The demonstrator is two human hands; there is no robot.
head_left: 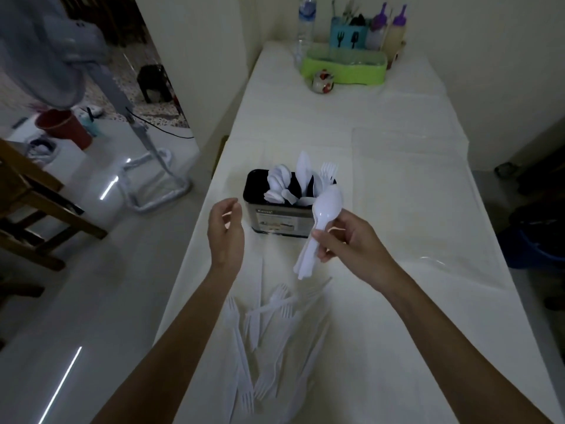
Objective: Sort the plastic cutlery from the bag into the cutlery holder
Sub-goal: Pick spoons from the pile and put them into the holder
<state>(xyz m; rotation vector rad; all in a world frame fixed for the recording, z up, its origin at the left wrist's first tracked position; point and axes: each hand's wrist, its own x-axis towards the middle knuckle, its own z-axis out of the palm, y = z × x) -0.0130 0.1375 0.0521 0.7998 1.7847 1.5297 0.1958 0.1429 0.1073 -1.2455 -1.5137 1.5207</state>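
A black cutlery holder stands mid-table, with white plastic spoons at its left, a knife in the middle and forks at its right. My right hand grips a bunch of white plastic spoons by the handles, bowls up, just in front of the holder's right side. My left hand hovers to the holder's left front, fingers loosely curled and holding nothing. A pile of white plastic forks lies on the white tablecloth between my forearms. No bag can be made out.
At the table's far end stand a green tray, a blue utensil caddy, a water bottle, two purple-capped bottles and a small round jar. A fan stand, a red bucket and a wooden chair occupy the floor at left.
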